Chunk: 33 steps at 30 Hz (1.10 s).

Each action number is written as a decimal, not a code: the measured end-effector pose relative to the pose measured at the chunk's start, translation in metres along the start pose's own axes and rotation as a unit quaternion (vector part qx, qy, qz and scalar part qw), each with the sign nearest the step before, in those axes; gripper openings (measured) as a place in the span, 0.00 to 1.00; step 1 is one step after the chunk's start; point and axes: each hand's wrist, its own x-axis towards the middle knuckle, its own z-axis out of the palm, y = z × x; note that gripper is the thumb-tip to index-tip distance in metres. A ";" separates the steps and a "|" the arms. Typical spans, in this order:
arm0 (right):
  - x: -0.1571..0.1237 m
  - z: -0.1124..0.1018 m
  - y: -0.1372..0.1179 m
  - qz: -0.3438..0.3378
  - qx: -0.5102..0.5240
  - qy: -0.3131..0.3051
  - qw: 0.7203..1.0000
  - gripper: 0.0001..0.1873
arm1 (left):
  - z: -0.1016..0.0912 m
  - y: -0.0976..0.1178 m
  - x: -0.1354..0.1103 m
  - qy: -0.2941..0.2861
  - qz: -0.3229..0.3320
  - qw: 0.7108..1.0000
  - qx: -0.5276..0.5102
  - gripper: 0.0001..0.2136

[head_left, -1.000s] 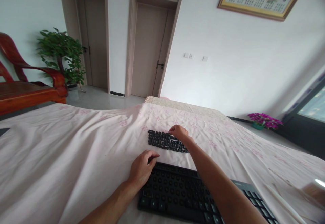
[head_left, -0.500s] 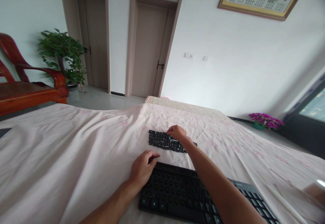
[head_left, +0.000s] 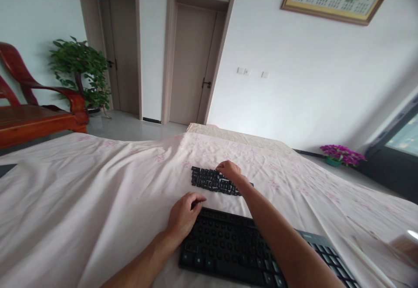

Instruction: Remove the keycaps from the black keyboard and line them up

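Note:
A black keyboard (head_left: pixel 225 244) lies at the lower middle, many of its key positions bare of caps. My left hand (head_left: pixel 184 214) is closed at the keyboard's far left corner, thumb and forefinger curled together against its edge. Beyond the keyboard, a group of loose black keycaps (head_left: pixel 209 181) is laid out in rows on the cloth. Over the far row of these keycaps my right hand (head_left: pixel 229 169) is closed in a pinch, its fingertips at a keycap. The right forearm crosses above the keyboard and hides part of it and of the keycaps.
A pale, flower-patterned cloth (head_left: pixel 130 192) with wrinkles covers the surface. A wooden chair (head_left: pixel 42 105) and a leafy plant (head_left: pixel 80 70) stand on the left, purple flowers (head_left: pixel 341 154) at the far right. A blurred brownish object (head_left: pixel 406 246) is at the right edge.
My right hand has shifted very slightly to the right along the far row of keycaps. My left hand stays at the keyboard's corner.

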 end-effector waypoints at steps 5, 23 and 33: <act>-0.004 -0.002 -0.001 0.001 0.006 0.001 1.000 0.13 | 0.000 -0.001 0.000 0.002 0.004 1.000 0.002 0.11; -0.102 -0.061 -0.006 -0.144 0.129 0.049 0.980 0.28 | -0.002 -0.001 -0.005 -0.002 0.038 0.998 0.055 0.10; -0.210 -0.058 0.037 -0.139 0.375 -0.023 0.916 0.15 | 0.015 0.057 -0.035 -0.081 0.125 0.985 0.086 0.10</act>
